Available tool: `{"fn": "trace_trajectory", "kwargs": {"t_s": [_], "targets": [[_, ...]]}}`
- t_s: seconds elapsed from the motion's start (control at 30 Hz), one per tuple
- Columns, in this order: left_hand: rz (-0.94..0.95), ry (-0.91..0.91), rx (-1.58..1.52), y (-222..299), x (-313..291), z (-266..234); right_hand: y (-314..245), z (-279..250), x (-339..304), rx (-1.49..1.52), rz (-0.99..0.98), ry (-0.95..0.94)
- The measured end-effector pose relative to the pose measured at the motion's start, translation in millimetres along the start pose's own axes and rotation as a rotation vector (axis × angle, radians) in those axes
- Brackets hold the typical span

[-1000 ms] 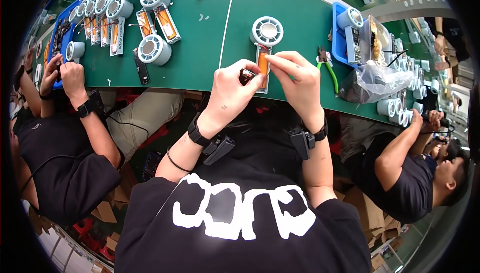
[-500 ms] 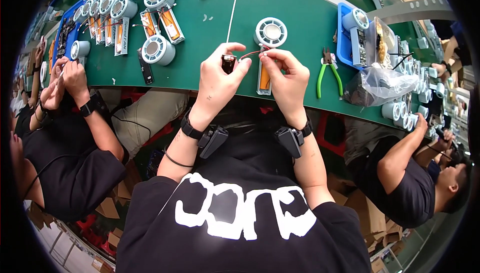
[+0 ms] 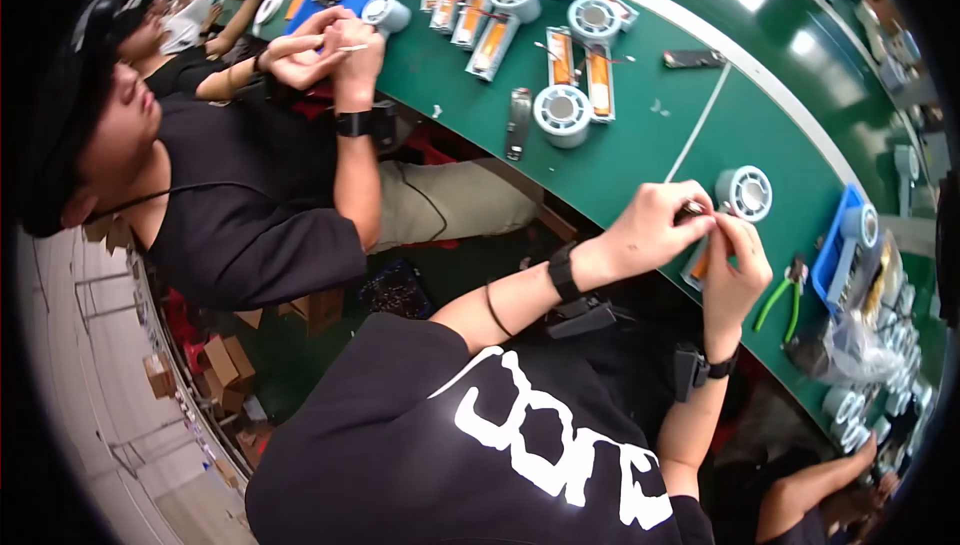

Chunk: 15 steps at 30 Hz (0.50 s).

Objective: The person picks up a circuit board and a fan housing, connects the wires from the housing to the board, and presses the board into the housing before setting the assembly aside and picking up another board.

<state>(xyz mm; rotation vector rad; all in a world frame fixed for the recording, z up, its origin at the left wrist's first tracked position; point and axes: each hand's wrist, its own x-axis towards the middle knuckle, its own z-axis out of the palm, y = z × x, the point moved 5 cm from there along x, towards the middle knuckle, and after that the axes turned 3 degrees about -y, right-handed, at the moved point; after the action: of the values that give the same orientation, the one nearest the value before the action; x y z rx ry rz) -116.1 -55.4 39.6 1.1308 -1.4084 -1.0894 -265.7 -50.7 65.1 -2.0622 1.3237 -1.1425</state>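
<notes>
In my left hand (image 3: 655, 229) is a small dark circuit board (image 3: 690, 209), mostly hidden by the fingers. My right hand (image 3: 736, 267) has thumb and forefinger pinched against my left fingertips; a thin wire end was in that pinch earlier, but now its tip is hidden. Just beyond them lies an open handheld fan (image 3: 745, 193), its round pale-blue head showing. Its handle, with an orange battery (image 3: 697, 267), runs under my hands and is partly covered.
Several opened fans (image 3: 563, 115) lie to the left, with dark strip-shaped parts (image 3: 518, 123) near them. Green-handled cutters (image 3: 782, 300), a blue tray (image 3: 838, 250) and a clear plastic bag (image 3: 858, 350) are to the right. At the left, a co-worker's hands (image 3: 335, 50) handle a small white piece.
The view has swung left and tilted, shifting the bench toward the upper right. My hands, apart half a second ago with a red wire between them, now meet at the fingertips.
</notes>
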Motion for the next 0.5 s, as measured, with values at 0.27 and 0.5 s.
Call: {"fn": "trace_trajectory", "kwargs": {"t_s": [0.27,0.5], "targets": [[-0.071,0.018,-0.002,1.0,-1.4,-8.4,-3.8,4.5,3.0,-0.06,-0.041,-0.042],[-0.117,0.003,-0.015,-6.7,3.5,-8.1,-5.5,3.8,4.0,-0.151,-0.203,-0.003]]}}
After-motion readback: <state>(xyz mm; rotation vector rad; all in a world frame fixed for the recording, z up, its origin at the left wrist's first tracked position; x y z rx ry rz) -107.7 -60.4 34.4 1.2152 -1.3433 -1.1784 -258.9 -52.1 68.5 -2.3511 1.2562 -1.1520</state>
